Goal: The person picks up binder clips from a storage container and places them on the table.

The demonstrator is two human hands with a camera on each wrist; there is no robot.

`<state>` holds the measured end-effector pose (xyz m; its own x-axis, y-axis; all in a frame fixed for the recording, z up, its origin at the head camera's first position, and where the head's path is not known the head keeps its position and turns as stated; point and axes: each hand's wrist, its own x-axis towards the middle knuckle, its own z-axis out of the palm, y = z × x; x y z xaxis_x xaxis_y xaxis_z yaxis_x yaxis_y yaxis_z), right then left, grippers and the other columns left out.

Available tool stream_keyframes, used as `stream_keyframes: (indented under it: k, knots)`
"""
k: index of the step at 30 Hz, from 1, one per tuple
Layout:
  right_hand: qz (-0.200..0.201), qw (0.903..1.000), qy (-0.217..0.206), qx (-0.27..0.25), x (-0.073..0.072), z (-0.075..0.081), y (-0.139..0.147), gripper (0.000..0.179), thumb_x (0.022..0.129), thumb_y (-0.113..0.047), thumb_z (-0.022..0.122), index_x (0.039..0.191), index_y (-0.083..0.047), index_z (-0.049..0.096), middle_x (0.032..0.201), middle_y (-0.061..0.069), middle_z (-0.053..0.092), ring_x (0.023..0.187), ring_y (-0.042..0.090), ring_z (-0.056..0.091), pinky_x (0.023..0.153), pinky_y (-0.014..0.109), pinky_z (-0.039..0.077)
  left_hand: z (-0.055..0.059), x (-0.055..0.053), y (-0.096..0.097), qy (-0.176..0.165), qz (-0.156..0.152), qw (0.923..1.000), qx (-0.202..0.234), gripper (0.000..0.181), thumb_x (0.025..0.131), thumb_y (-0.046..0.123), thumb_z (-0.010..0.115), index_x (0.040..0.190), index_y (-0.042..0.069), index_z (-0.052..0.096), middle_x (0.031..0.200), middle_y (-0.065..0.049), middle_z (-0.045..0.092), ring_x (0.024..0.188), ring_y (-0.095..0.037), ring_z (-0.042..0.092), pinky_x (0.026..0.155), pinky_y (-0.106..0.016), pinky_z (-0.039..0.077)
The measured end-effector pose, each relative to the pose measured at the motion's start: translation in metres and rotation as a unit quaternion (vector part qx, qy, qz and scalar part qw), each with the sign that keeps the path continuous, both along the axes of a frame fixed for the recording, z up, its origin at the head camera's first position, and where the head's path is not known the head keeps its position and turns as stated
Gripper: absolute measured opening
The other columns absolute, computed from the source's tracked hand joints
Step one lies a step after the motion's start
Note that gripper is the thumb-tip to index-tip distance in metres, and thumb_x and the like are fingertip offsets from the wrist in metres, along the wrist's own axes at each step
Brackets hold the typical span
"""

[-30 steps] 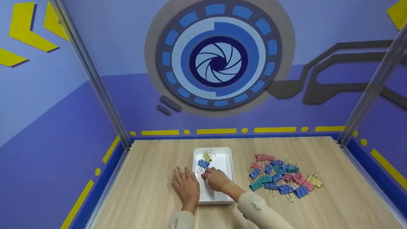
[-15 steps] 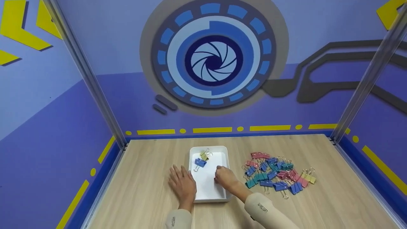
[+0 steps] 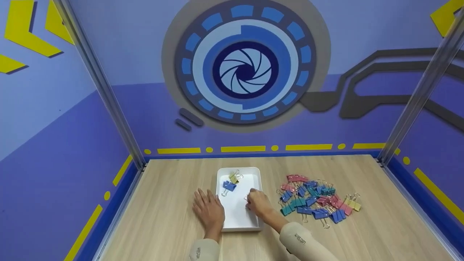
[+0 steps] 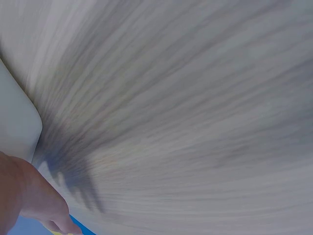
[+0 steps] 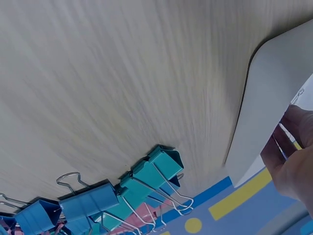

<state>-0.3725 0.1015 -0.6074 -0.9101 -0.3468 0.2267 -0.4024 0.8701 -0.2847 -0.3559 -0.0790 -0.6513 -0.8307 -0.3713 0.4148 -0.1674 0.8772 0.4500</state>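
A shallow white tray (image 3: pixel 239 227) stands on the wooden table. My right hand (image 3: pixel 258 203) is over its right half, fingers curled around a binder clip that is mostly hidden. A wire handle of that binder clip (image 5: pixel 299 94) shows past the fingertips in the right wrist view. Along the tray's left wall rests my left hand (image 3: pixel 210 211), fingers straight and spread, holding nothing. Inside the tray, a yellow binder clip (image 3: pixel 234 177) lies at the far left, with a blue binder clip (image 3: pixel 229 186) just nearer.
To the tray's right, a loose pile of red, blue, green and yellow binder clips (image 3: pixel 311 201) spreads over the table. Its nearest green clip (image 5: pixel 159 169) shows in the right wrist view. A patterned back wall (image 3: pixel 137 119) and metal posts bound the table (image 3: pixel 163 203).
My right hand has shifted from the tray's left side to its right side, carrying the red binder clip away from the blue one. My left hand stays beside the tray.
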Motion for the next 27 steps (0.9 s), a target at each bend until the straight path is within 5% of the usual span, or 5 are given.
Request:
stream_keyframes:
  k: [4, 10, 14, 19, 27]
  knots:
    - [-0.002, 0.9993, -0.017, -0.034, 0.0, 0.0, 0.0, 0.017, 0.08, 0.0, 0.082, 0.084, -0.002, 0.066, 0.092, 0.007, 0.055, 0.073, 0.017, 0.056, 0.065, 0.033, 0.054, 0.0, 0.0, 0.0, -0.01, 0.002, 0.9999, 0.0, 0.048, 0.104, 0.028, 0.053, 0.143, 0.001, 0.056, 0.16, -0.027, 0.039, 0.152, -0.045, 0.032, 0.119, -0.065, 0.029]
    - [-0.015, 0.9959, -0.035, -0.082, -0.001, -0.002, 0.0, 0.046, 0.078, 0.004, 0.083, 0.116, -0.002, 0.057, 0.109, 0.014, 0.054, 0.092, 0.026, 0.06, 0.081, 0.044, 0.058, -0.003, -0.002, -0.001, -0.008, -0.001, 0.9999, 0.01, 0.048, 0.105, 0.028, 0.052, 0.144, 0.001, 0.056, 0.161, -0.027, 0.038, 0.152, -0.046, 0.03, 0.12, -0.065, 0.027]
    - [-0.028, 0.9942, -0.06, -0.085, -0.001, -0.001, 0.002, 0.042, 0.081, 0.0, 0.083, 0.117, 0.003, 0.061, 0.107, 0.017, 0.059, 0.091, 0.026, 0.059, 0.083, 0.045, 0.058, -0.006, -0.002, -0.001, -0.002, -0.004, 1.0, 0.008, 0.048, 0.105, 0.029, 0.051, 0.144, 0.001, 0.056, 0.161, -0.027, 0.037, 0.152, -0.046, 0.03, 0.12, -0.065, 0.027]
    - [-0.013, 0.9935, -0.082, -0.078, 0.002, 0.002, 0.004, 0.039, 0.082, -0.002, 0.081, 0.116, 0.004, 0.064, 0.093, 0.017, 0.067, 0.077, 0.021, 0.061, 0.07, 0.04, 0.057, -0.006, -0.002, -0.001, -0.001, -0.007, 0.9999, 0.009, 0.048, 0.105, 0.029, 0.051, 0.143, 0.001, 0.057, 0.161, -0.027, 0.037, 0.152, -0.047, 0.03, 0.119, -0.066, 0.027]
    - [0.027, 0.9917, -0.032, -0.121, 0.015, 0.028, 0.021, 0.039, 0.086, -0.006, 0.079, 0.119, 0.003, 0.061, 0.092, 0.015, 0.068, 0.075, 0.019, 0.069, 0.063, 0.028, 0.058, -0.002, 0.0, -0.001, -0.003, -0.009, 0.9999, 0.013, 0.047, 0.105, 0.027, 0.051, 0.143, 0.0, 0.056, 0.16, -0.028, 0.037, 0.152, -0.046, 0.03, 0.12, -0.065, 0.027]
